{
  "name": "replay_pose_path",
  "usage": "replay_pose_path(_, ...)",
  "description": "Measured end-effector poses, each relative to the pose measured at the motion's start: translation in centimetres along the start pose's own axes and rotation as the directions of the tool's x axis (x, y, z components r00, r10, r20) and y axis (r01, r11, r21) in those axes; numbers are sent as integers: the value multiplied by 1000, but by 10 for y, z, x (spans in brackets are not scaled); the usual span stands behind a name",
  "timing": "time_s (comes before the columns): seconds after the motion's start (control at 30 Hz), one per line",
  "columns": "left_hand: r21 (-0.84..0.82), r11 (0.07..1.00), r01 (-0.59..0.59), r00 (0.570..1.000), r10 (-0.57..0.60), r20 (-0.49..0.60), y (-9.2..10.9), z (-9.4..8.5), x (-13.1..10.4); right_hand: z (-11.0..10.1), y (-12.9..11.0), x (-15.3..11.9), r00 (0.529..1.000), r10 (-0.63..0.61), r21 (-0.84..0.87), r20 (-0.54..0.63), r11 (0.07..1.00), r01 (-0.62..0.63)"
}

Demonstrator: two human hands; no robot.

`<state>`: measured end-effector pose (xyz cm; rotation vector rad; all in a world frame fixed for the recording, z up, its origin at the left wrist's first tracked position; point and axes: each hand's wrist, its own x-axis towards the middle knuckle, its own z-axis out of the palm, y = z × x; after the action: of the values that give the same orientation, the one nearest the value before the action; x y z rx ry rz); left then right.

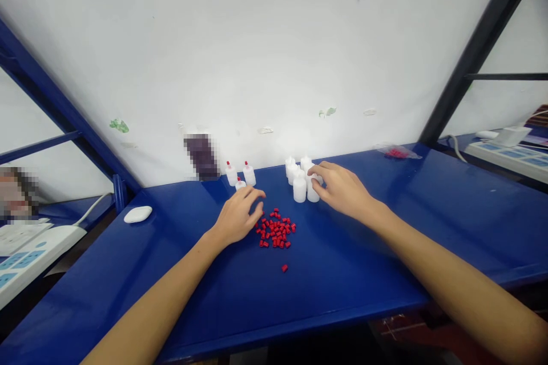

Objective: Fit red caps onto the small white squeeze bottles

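Note:
Small red caps [278,229] lie in a loose pile on the blue table [342,274], with one red cap [285,268] apart in front. My left hand [240,215] is just left of the pile, fingers apart and nothing between them. Behind it stand three white bottles with red tips [249,174]; the nearest is partly covered by this hand. Several white bottles without red tips [299,187] stand in a group right of centre. At the group's right side is my right hand [340,187], thumb and fingers apart around a white bottle [313,189]; its fingers hide part of the group.
A white rounded case [137,214] lies at the table's left. A clear bag of red caps [397,152] rests at the back right. Against the wall leans a dark blurred object [202,156]. Power strips [34,256] are beyond the table's left and right sides, past the metal posts.

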<state>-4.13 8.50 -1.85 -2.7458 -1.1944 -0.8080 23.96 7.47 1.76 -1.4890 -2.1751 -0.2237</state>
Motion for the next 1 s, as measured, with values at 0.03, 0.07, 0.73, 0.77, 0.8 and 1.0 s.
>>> replay_pose_path(0.03,-17,999,46,997,-47,-54,-6,2,1,0,0,0,1000,8,-11,16,1000,-7)
replay_pose_path(0.07,-28,997,78,993,-80,-87,-12,3,1,1,0,-1,1000,15,-18,18,1000,-15)
replay_pose_path(0.73,-119,986,114,947,-144,-286,-24,2,6,11,-36,-16,889,-335,421,-312,790,446)
replay_pose_path(0.77,-142,989,49,945,-92,-315,-14,-1,7,13,-39,-17,901,-321,463,-292,777,427)
replay_pose_path(0.8,-164,986,-24,938,-34,-345,-3,-2,7,14,-41,-18,912,-307,506,-274,760,408)
replay_pose_path(1.0,-444,843,-303,938,182,-295,49,-4,3,19,-52,-25,894,-314,609,-319,656,447)
